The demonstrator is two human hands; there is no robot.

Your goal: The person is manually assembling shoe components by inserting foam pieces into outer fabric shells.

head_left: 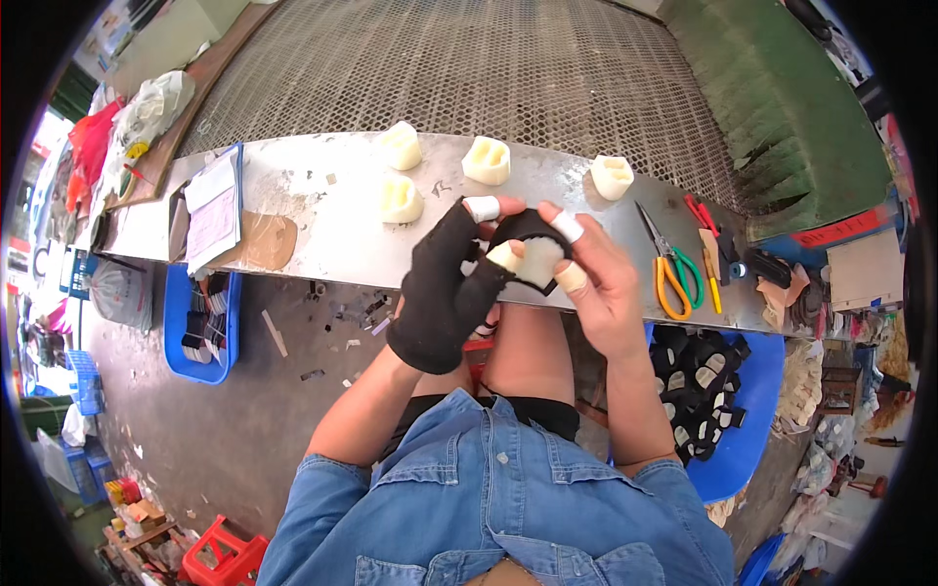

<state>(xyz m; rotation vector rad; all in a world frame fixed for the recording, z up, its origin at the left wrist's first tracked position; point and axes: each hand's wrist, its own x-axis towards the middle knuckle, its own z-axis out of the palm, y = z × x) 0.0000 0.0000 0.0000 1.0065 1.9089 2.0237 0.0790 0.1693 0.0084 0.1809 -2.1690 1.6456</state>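
Looking down through the head view, I see both hands meeting above the near edge of the metal bench, in front of the person's body; between them is a small black piece with a pale middle, and I cannot tell if this pale part is a patch or an opening. The left hand, in a black glove with bare fingertips, holds the left side of the piece with thumb and index finger closed on it; the other left fingers are mostly hidden to me; the right hand, without glove, grips the right side, its thumb below and its fingers above; I notice tape wrapped on fingers and thumb of both hands. Beyond the hands, four cream-coloured blocks stand on the bench, well apart from the piece; to the right lie scissors with one orange and one green handle, and beside them a thin yellow tool; below the right part of the bench, a blue basin holds many black pieces with pale patches.
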